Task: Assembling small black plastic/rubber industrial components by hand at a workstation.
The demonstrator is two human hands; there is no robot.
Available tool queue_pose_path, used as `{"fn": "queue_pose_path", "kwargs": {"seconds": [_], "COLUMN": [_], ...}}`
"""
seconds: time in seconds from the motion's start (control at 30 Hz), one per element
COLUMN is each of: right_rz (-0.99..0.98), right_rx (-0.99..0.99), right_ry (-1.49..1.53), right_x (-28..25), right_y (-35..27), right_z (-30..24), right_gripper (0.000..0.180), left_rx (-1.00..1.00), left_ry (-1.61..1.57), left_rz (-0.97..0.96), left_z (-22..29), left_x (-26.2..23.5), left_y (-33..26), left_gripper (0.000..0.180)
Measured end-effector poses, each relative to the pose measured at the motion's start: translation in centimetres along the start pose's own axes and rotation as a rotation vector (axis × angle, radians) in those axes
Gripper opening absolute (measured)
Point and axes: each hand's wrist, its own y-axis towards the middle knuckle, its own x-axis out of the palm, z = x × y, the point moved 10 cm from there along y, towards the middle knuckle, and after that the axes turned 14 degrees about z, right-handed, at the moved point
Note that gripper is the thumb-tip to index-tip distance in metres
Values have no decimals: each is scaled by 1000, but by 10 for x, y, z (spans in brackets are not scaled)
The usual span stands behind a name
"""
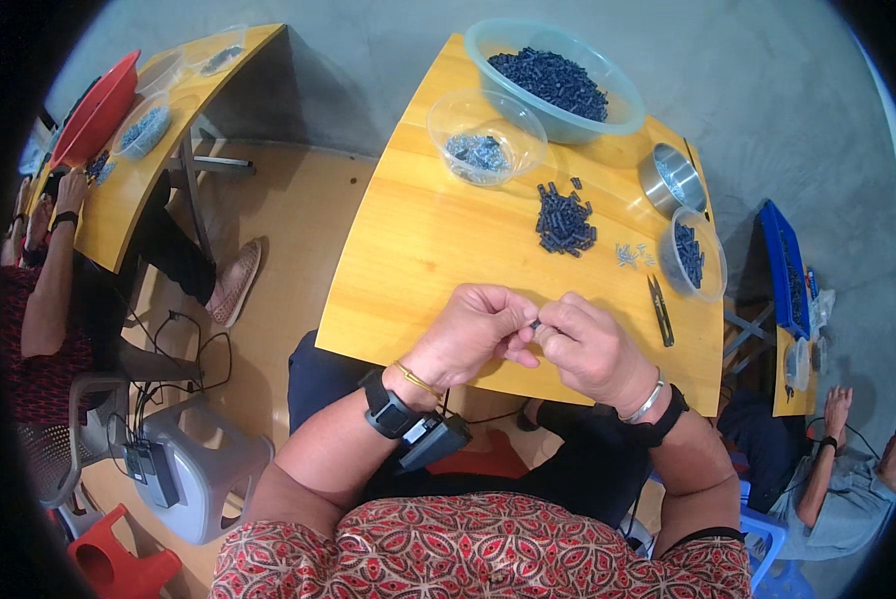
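Note:
Over the near edge of the yellow table [398,290], my left hand [473,329] and my right hand [597,349] meet, both closed at the fingertips. Between them is a small dark piece [536,323], mostly hidden by the fingers and too small to make out fully. Beyond my hands lies a loose pile of short dark cylinders [565,222]. Several tiny pale parts [629,256] are scattered to its right. A pair of dark thread snips [660,311] rests to the right of my right hand, apart from it.
At the back stands a pale green basin [617,122] heaped with dark cylinders. A clear bowl [443,135] holds small shiny parts. On the right are a steel bowl [655,185] and a clear tub [712,288] of dark pieces. People sit at tables on both sides.

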Motion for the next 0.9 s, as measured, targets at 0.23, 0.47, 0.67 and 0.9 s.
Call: {"fn": "queue_pose_path", "kwargs": {"seconds": [0.23, 0.47, 0.67, 0.9], "right_rz": [171, 280, 197, 242], "right_rx": [237, 820, 710, 689], "right_ry": [143, 323, 241, 229], "right_x": [-7, -9, -4, 1], "right_y": [-4, -45, -30, -37], "right_z": [23, 63, 53, 53], "right_gripper": [14, 11, 6, 6], "left_rx": [79, 145, 208, 257], "left_ry": [-14, 12, 99, 174], "left_rz": [58, 133, 67, 38], "left_z": [7, 17, 19, 22], "left_x": [-5, -12, -5, -1], "left_y": [4, 2, 1, -2], "left_gripper": [13, 11, 11, 12]}}
